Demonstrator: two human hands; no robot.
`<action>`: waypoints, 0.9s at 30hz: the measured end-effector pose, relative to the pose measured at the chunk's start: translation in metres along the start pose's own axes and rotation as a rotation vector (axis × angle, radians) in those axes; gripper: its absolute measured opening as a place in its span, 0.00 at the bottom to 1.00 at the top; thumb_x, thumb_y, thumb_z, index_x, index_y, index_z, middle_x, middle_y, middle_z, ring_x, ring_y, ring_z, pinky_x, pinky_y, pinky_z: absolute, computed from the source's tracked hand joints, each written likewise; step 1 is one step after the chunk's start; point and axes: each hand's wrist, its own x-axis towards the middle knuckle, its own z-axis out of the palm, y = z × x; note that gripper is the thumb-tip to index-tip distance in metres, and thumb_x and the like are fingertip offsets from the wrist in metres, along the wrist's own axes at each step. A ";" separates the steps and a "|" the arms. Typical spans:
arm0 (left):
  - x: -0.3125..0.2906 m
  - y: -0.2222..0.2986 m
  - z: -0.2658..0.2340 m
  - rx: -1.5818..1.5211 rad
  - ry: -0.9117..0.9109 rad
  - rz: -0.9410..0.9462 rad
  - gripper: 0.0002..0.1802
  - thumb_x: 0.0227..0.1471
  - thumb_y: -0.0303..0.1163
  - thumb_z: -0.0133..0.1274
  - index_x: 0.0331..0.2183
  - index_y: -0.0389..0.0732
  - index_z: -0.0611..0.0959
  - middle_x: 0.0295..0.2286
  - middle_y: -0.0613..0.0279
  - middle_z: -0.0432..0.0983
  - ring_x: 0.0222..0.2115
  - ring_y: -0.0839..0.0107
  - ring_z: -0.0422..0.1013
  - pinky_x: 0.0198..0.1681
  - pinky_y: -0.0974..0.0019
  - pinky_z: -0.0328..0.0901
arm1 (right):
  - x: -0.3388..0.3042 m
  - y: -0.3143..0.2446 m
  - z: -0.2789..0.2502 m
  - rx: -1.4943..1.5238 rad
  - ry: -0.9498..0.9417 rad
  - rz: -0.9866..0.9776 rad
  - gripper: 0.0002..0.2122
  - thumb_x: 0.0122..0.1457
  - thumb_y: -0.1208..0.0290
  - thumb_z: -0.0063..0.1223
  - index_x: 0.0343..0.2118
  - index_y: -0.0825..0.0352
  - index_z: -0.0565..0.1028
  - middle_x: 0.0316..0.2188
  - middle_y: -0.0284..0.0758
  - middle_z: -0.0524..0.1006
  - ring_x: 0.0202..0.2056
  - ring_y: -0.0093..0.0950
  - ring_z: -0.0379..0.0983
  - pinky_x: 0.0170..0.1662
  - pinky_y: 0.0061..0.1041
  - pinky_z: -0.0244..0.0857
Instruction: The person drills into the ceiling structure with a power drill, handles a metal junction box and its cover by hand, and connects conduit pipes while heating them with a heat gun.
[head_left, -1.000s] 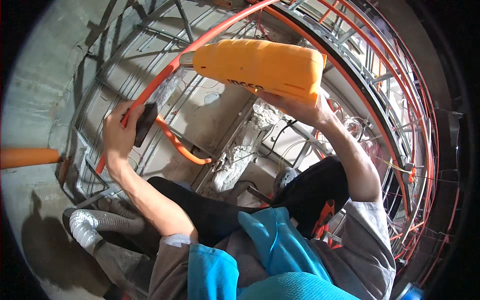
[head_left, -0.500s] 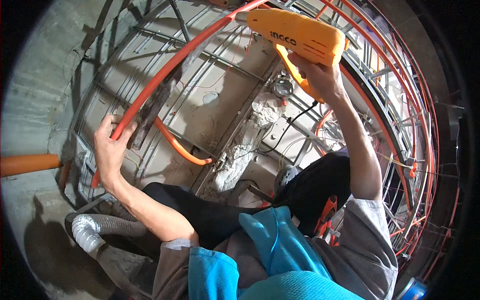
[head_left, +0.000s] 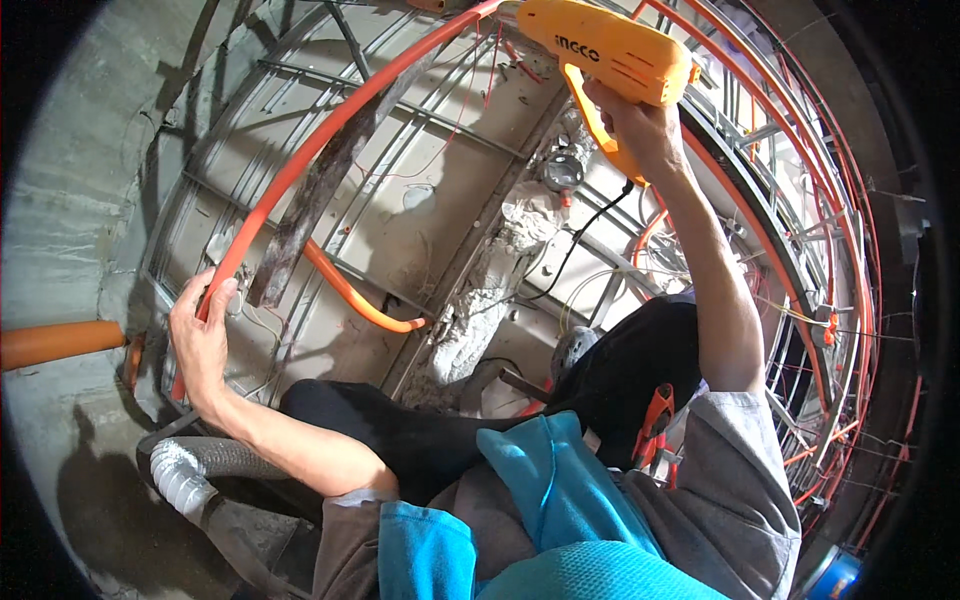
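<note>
A long orange conduit pipe (head_left: 318, 140) curves from the upper middle down to the left. My left hand (head_left: 203, 335) is closed around its lower part, with the pipe's end showing below the wrist side. My right hand (head_left: 640, 125) grips the handle of a yellow heat gun (head_left: 605, 52), from which a black cord (head_left: 578, 245) hangs. The gun's nozzle lies right against the pipe near the top edge; whether they touch I cannot tell. Behind the pipe runs a dark, rough strip of wood or metal (head_left: 325, 185).
A shorter orange pipe (head_left: 350, 290) bends up from the pale surface below. Metal framing and orange pipes (head_left: 790, 120) curve along the right. Further left are a thick orange pipe (head_left: 60, 344) and a silver flexible duct (head_left: 180, 475). Red-handled pliers (head_left: 655, 420) lie by my right side.
My left hand has moved left and a little down with the pipe, which now bows further left. The heat gun has shifted slightly up and right, its nozzle staying at the pipe.
</note>
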 end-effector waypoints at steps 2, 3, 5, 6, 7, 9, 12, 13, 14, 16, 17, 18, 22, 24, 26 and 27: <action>0.001 -0.009 0.003 0.043 0.069 0.015 0.22 0.61 0.41 0.60 0.46 0.30 0.83 0.37 0.54 0.83 0.38 0.69 0.74 0.46 0.64 0.67 | 0.002 0.008 -0.005 0.007 0.049 -0.052 0.12 0.56 0.64 0.70 0.35 0.66 0.81 0.21 0.25 0.76 0.21 0.14 0.68 0.27 0.18 0.64; 0.001 -0.011 0.003 0.047 0.071 0.012 0.22 0.61 0.41 0.60 0.46 0.30 0.83 0.37 0.54 0.83 0.38 0.69 0.74 0.46 0.64 0.67 | 0.003 0.008 -0.005 0.011 0.046 -0.052 0.12 0.56 0.64 0.70 0.35 0.66 0.81 0.21 0.25 0.76 0.21 0.14 0.68 0.27 0.18 0.64; 0.001 -0.014 0.001 -0.054 0.020 -0.026 0.22 0.60 0.40 0.61 0.46 0.31 0.83 0.38 0.55 0.82 0.38 0.70 0.74 0.47 0.66 0.67 | 0.003 0.006 -0.005 0.023 -0.082 0.091 0.11 0.56 0.65 0.69 0.35 0.66 0.81 0.21 0.25 0.76 0.21 0.14 0.68 0.27 0.18 0.63; 0.001 -0.013 0.002 -0.053 0.023 -0.029 0.22 0.60 0.40 0.61 0.46 0.31 0.83 0.38 0.55 0.82 0.38 0.70 0.74 0.47 0.66 0.67 | -0.001 0.000 -0.002 0.024 -0.086 0.089 0.11 0.56 0.65 0.69 0.35 0.66 0.81 0.21 0.25 0.76 0.21 0.14 0.68 0.27 0.18 0.63; 0.002 -0.010 0.004 -0.111 0.032 -0.034 0.21 0.59 0.38 0.62 0.46 0.31 0.82 0.37 0.55 0.82 0.38 0.71 0.74 0.46 0.66 0.67 | -0.010 -0.011 0.003 0.025 -0.106 0.072 0.10 0.56 0.65 0.69 0.35 0.66 0.81 0.21 0.25 0.75 0.21 0.14 0.68 0.27 0.18 0.63; 0.004 -0.004 0.010 -0.174 0.039 -0.036 0.20 0.59 0.37 0.63 0.45 0.31 0.82 0.37 0.56 0.82 0.38 0.71 0.73 0.46 0.66 0.67 | -0.016 -0.017 0.008 0.059 -0.135 0.015 0.09 0.57 0.67 0.68 0.35 0.66 0.81 0.21 0.25 0.75 0.22 0.14 0.68 0.26 0.18 0.62; 0.011 0.006 0.018 -0.173 0.026 -0.017 0.19 0.56 0.33 0.66 0.43 0.32 0.80 0.34 0.58 0.81 0.36 0.73 0.73 0.44 0.67 0.68 | -0.027 -0.026 0.013 0.071 -0.159 -0.038 0.08 0.58 0.68 0.67 0.35 0.67 0.81 0.22 0.25 0.75 0.22 0.13 0.67 0.26 0.18 0.61; 0.012 0.010 0.019 -0.117 0.031 -0.003 0.18 0.55 0.33 0.66 0.42 0.32 0.80 0.33 0.59 0.80 0.34 0.73 0.73 0.43 0.67 0.68 | -0.026 -0.021 0.014 0.080 -0.187 -0.093 0.08 0.59 0.69 0.66 0.38 0.67 0.82 0.23 0.25 0.77 0.22 0.13 0.67 0.27 0.17 0.62; 0.014 0.013 0.020 -0.062 0.036 0.011 0.18 0.54 0.32 0.67 0.41 0.32 0.80 0.31 0.60 0.80 0.33 0.72 0.73 0.42 0.66 0.68 | -0.027 -0.022 0.015 0.080 -0.188 -0.094 0.08 0.59 0.69 0.66 0.38 0.67 0.82 0.23 0.25 0.77 0.22 0.13 0.67 0.27 0.17 0.62; 0.018 0.006 0.025 -0.078 0.056 0.074 0.17 0.54 0.32 0.67 0.41 0.33 0.80 0.31 0.60 0.80 0.32 0.72 0.73 0.42 0.66 0.68 | -0.033 -0.027 0.019 0.071 -0.222 -0.178 0.10 0.58 0.70 0.67 0.40 0.67 0.82 0.27 0.26 0.80 0.24 0.14 0.69 0.28 0.17 0.65; 0.019 0.003 0.028 -0.094 0.074 0.139 0.17 0.54 0.32 0.67 0.41 0.33 0.80 0.31 0.60 0.80 0.32 0.72 0.72 0.41 0.66 0.68 | -0.036 -0.028 0.021 0.071 -0.233 -0.204 0.11 0.58 0.69 0.67 0.42 0.66 0.82 0.29 0.27 0.81 0.26 0.14 0.71 0.30 0.17 0.67; 0.020 0.003 0.029 -0.092 0.077 0.135 0.17 0.54 0.32 0.67 0.41 0.33 0.80 0.31 0.60 0.80 0.32 0.72 0.72 0.41 0.66 0.68 | -0.039 -0.030 0.024 0.073 -0.246 -0.230 0.12 0.58 0.69 0.68 0.43 0.66 0.83 0.31 0.27 0.82 0.27 0.14 0.72 0.31 0.17 0.68; 0.020 0.015 0.035 -0.097 0.095 0.077 0.16 0.53 0.31 0.67 0.39 0.32 0.81 0.29 0.56 0.81 0.29 0.71 0.73 0.38 0.65 0.68 | -0.052 -0.043 0.028 0.004 -0.312 -0.221 0.16 0.57 0.68 0.69 0.48 0.65 0.81 0.39 0.30 0.83 0.36 0.17 0.77 0.40 0.21 0.74; 0.022 0.020 0.037 -0.107 0.072 0.055 0.15 0.55 0.30 0.66 0.39 0.32 0.81 0.31 0.58 0.80 0.31 0.72 0.73 0.39 0.66 0.68 | -0.054 -0.035 0.034 0.052 -0.351 -0.290 0.18 0.57 0.68 0.69 0.50 0.66 0.80 0.43 0.32 0.83 0.40 0.21 0.79 0.45 0.24 0.75; 0.024 0.020 0.041 -0.134 0.075 0.115 0.14 0.56 0.31 0.65 0.39 0.31 0.81 0.30 0.57 0.81 0.30 0.73 0.73 0.38 0.66 0.69 | -0.060 -0.042 0.036 0.038 -0.383 -0.297 0.19 0.57 0.69 0.69 0.51 0.67 0.79 0.44 0.34 0.83 0.43 0.23 0.79 0.49 0.26 0.75; 0.024 0.018 0.042 -0.133 0.077 0.113 0.14 0.56 0.31 0.65 0.39 0.31 0.81 0.30 0.57 0.81 0.30 0.73 0.73 0.38 0.66 0.69 | -0.062 -0.053 0.038 -0.008 -0.428 -0.318 0.19 0.57 0.68 0.69 0.51 0.65 0.78 0.43 0.34 0.83 0.43 0.26 0.79 0.49 0.28 0.74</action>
